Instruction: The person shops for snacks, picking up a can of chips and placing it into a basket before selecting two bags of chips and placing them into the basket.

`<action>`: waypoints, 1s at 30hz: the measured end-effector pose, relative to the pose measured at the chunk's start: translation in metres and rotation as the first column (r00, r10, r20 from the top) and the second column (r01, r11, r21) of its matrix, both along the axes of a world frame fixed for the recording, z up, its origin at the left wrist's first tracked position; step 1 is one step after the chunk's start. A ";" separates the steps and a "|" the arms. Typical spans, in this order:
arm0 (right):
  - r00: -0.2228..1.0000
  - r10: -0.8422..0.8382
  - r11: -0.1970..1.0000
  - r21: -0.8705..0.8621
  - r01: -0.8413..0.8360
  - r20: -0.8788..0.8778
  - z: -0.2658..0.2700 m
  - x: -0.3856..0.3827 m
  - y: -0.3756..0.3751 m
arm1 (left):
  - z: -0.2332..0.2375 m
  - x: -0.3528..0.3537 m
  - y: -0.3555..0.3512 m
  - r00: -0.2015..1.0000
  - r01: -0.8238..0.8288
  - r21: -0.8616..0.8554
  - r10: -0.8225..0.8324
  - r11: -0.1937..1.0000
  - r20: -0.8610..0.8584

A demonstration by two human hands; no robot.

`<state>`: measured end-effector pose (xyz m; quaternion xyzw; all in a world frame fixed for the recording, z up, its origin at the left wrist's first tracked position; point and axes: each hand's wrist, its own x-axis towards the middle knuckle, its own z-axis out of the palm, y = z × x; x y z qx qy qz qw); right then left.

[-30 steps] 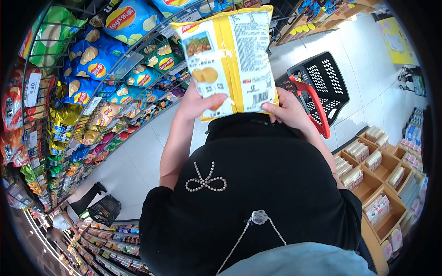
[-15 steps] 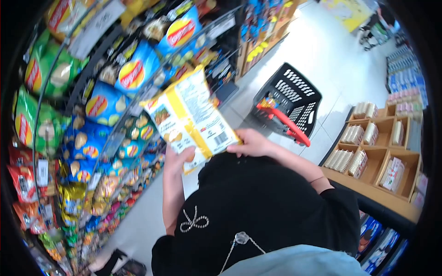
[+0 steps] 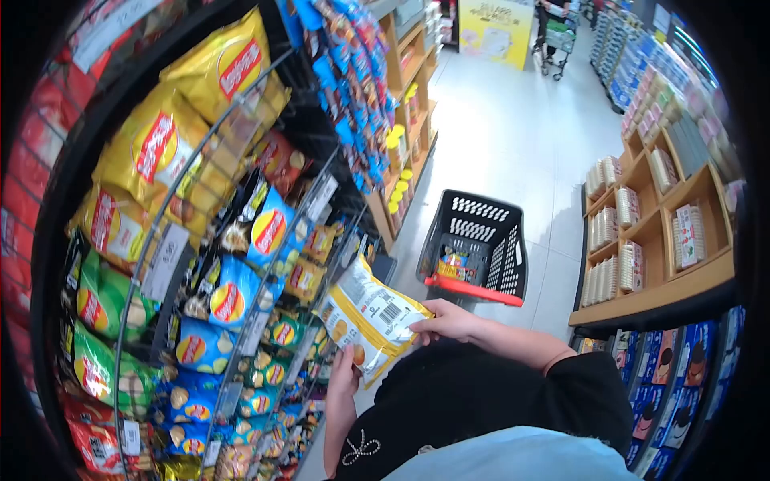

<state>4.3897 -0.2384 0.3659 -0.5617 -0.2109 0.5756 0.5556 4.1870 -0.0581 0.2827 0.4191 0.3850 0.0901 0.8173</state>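
A white and yellow bag of chips [image 3: 370, 319] is held in front of my body, its printed back with a barcode facing me. My left hand [image 3: 345, 373] grips the lower left edge, thumb on the front. On the right side, my right hand [image 3: 447, 319] pinches the bag's edge with the thumb on top. Beyond the bag stands a black shopping basket [image 3: 507, 260] with a red handle [image 3: 473, 290]. Inside it lie a few small colourful packets [image 3: 453, 263].
To my left, a wire-fronted snack shelf [image 3: 172, 188] holds many chip bags in yellow, green and blue. A wooden display [image 3: 642, 290] with packaged goods stands at right. Far down the aisle a person [image 3: 555, 28] is beside a cart [image 3: 559, 40].
The view has tilted up and turned, so more shelf and aisle show. The chip bag appears lower and is angled differently. Both hands keep their hold on it.
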 end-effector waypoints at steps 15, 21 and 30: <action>0.569 -0.808 0.585 0.093 0.806 0.153 -0.016 0.151 -0.106 | 0.029 0.084 -0.017 0.959 0.282 0.002 -0.282 0.959 0.024; 0.513 -0.839 0.513 -0.050 0.857 0.180 -0.098 0.213 -0.119 | 0.018 0.088 -0.026 0.967 0.245 0.046 -0.241 0.968 -0.081; 0.490 -0.861 0.479 -0.543 0.690 -0.137 -0.271 0.248 -0.095 | -0.055 0.048 -0.023 0.927 0.062 -0.037 -0.071 0.997 -0.367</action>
